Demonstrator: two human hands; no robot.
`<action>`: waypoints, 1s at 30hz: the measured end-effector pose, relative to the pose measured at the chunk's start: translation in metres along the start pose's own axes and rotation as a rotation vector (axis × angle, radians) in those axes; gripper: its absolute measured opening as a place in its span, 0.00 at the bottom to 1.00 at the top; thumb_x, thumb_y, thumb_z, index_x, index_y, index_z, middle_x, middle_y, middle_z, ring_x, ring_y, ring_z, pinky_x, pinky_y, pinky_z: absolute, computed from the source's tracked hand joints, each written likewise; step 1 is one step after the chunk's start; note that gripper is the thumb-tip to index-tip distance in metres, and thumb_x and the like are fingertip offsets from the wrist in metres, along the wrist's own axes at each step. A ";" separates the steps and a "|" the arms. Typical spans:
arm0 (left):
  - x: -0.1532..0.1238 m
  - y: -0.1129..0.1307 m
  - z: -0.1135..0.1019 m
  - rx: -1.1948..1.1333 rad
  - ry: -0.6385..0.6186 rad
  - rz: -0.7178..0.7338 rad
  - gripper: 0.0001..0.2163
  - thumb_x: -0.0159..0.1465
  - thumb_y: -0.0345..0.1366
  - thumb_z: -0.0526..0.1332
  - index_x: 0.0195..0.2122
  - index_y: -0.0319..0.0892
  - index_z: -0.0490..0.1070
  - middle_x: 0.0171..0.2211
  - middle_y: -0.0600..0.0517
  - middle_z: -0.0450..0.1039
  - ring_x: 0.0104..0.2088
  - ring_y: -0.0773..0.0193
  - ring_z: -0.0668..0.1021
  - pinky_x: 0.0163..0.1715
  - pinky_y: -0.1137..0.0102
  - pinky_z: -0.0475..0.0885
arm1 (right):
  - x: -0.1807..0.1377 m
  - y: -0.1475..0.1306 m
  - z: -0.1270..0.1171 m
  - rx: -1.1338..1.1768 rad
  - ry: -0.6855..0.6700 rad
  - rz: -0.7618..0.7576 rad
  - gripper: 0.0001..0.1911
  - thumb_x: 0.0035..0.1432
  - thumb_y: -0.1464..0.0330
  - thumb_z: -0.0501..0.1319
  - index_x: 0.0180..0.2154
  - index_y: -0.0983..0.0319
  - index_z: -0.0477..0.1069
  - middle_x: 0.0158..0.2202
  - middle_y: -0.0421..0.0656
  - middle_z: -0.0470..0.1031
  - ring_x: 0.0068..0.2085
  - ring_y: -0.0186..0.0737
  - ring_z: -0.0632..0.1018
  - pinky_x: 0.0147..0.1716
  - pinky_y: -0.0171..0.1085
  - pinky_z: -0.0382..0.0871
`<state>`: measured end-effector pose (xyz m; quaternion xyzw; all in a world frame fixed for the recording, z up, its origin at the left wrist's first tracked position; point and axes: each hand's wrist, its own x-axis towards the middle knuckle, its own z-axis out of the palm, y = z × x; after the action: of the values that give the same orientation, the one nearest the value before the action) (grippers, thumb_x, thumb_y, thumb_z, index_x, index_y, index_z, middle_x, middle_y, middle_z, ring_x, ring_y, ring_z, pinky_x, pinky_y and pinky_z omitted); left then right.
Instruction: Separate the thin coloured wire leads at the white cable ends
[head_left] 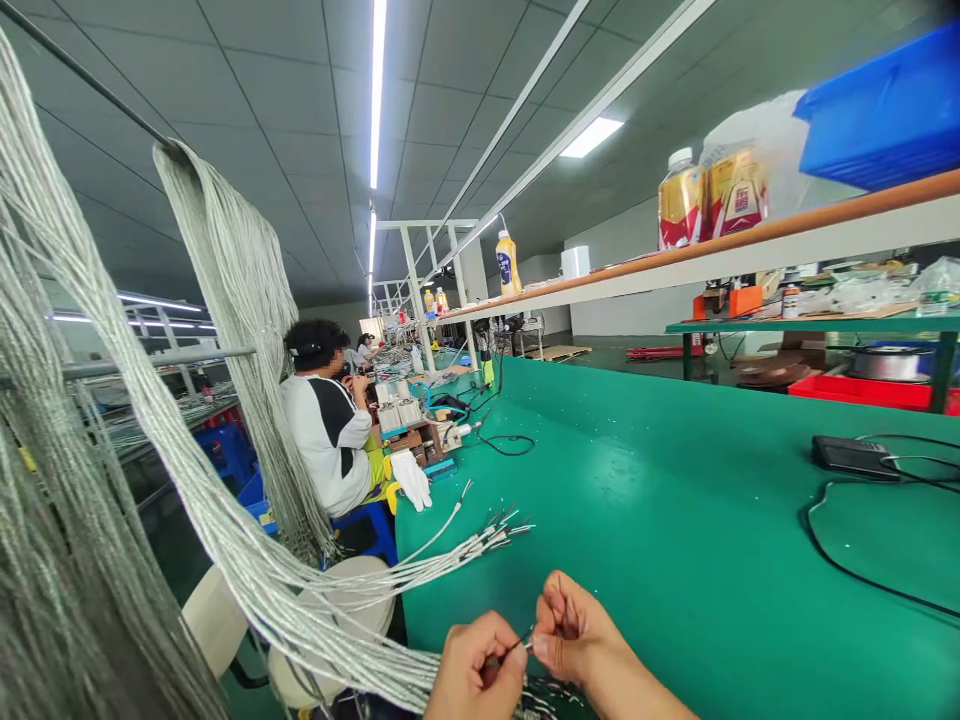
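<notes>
My left hand and my right hand meet at the bottom edge over the green table. Both are closed in a pinch on the thin end of a grey cable held between them. A thick bundle of grey cables hangs from a bar at the left and sweeps down toward my left hand. Several of its stripped ends lie fanned out on the table just beyond my hands.
A seated person in a white and black shirt works at the same table farther back, with a white glove beside them. A black box with a cord lies at the right. Bottles and a blue bin stand on the shelf above.
</notes>
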<state>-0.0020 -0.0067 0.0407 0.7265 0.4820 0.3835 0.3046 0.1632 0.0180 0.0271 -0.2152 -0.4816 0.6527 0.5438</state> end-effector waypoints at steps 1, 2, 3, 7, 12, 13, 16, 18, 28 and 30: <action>0.000 0.001 0.000 -0.005 0.007 -0.006 0.14 0.63 0.44 0.58 0.24 0.42 0.63 0.21 0.55 0.59 0.26 0.66 0.62 0.28 0.72 0.56 | -0.001 -0.001 0.001 -0.030 0.011 -0.008 0.29 0.41 0.60 0.73 0.27 0.57 0.51 0.22 0.31 0.61 0.22 0.28 0.58 0.24 0.32 0.49; 0.001 0.002 0.001 -0.015 0.015 -0.010 0.14 0.63 0.44 0.58 0.24 0.42 0.63 0.21 0.56 0.58 0.26 0.67 0.62 0.27 0.72 0.56 | -0.003 -0.003 0.002 -0.073 0.033 -0.028 0.27 0.45 0.60 0.73 0.28 0.58 0.53 0.23 0.32 0.63 0.24 0.28 0.59 0.25 0.32 0.51; 0.002 0.002 0.002 -0.031 0.022 -0.010 0.13 0.63 0.44 0.58 0.25 0.42 0.64 0.20 0.57 0.56 0.25 0.68 0.61 0.26 0.72 0.54 | -0.004 -0.004 0.004 -0.116 0.060 -0.054 0.25 0.47 0.61 0.71 0.28 0.58 0.53 0.25 0.32 0.64 0.25 0.29 0.60 0.26 0.33 0.52; 0.006 0.000 0.006 -0.071 0.049 0.009 0.09 0.60 0.42 0.60 0.31 0.41 0.70 0.18 0.60 0.50 0.21 0.70 0.57 0.22 0.72 0.50 | -0.006 0.001 0.006 -0.146 0.128 -0.100 0.26 0.47 0.61 0.71 0.27 0.58 0.53 0.24 0.32 0.63 0.26 0.29 0.62 0.27 0.32 0.54; 0.006 -0.007 0.005 -0.052 0.047 0.046 0.08 0.59 0.40 0.62 0.30 0.40 0.72 0.17 0.60 0.52 0.18 0.72 0.56 0.20 0.73 0.48 | 0.001 0.019 -0.004 0.007 0.117 0.022 0.33 0.38 0.57 0.74 0.27 0.56 0.48 0.20 0.29 0.61 0.18 0.25 0.56 0.18 0.31 0.46; 0.006 -0.008 0.005 -0.058 0.047 0.045 0.09 0.59 0.41 0.62 0.30 0.40 0.73 0.17 0.60 0.53 0.18 0.73 0.56 0.19 0.74 0.48 | 0.001 0.021 -0.006 0.019 0.120 0.044 0.34 0.37 0.57 0.75 0.27 0.56 0.47 0.20 0.29 0.61 0.17 0.25 0.55 0.17 0.31 0.44; 0.006 -0.008 0.005 -0.080 0.049 0.049 0.12 0.58 0.44 0.63 0.28 0.40 0.73 0.16 0.59 0.54 0.18 0.73 0.55 0.18 0.74 0.49 | 0.001 0.021 -0.007 0.018 0.142 0.078 0.33 0.37 0.58 0.75 0.27 0.56 0.48 0.21 0.29 0.63 0.18 0.25 0.55 0.16 0.30 0.43; 0.006 -0.006 0.005 -0.080 0.057 0.070 0.14 0.60 0.47 0.63 0.26 0.40 0.72 0.16 0.59 0.55 0.18 0.73 0.55 0.18 0.75 0.50 | 0.000 0.018 -0.005 0.010 0.134 0.079 0.31 0.39 0.58 0.74 0.27 0.56 0.50 0.21 0.30 0.63 0.19 0.25 0.55 0.17 0.30 0.44; 0.006 -0.011 0.004 -0.145 0.105 0.015 0.21 0.62 0.55 0.58 0.27 0.39 0.69 0.21 0.55 0.62 0.22 0.71 0.60 0.21 0.74 0.51 | -0.014 -0.009 0.011 -0.700 0.027 -0.106 0.17 0.62 0.53 0.56 0.32 0.60 0.63 0.28 0.37 0.64 0.31 0.35 0.64 0.31 0.36 0.57; 0.006 -0.013 0.004 -0.176 0.071 0.016 0.21 0.62 0.55 0.58 0.28 0.39 0.68 0.20 0.57 0.59 0.22 0.71 0.58 0.21 0.74 0.50 | -0.016 -0.013 0.013 -0.849 -0.018 -0.115 0.19 0.64 0.54 0.51 0.28 0.60 0.62 0.26 0.38 0.64 0.30 0.36 0.64 0.31 0.36 0.56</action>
<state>-0.0032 0.0033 0.0299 0.6867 0.4509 0.4525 0.3470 0.1646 -0.0022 0.0400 -0.3869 -0.7234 0.3671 0.4384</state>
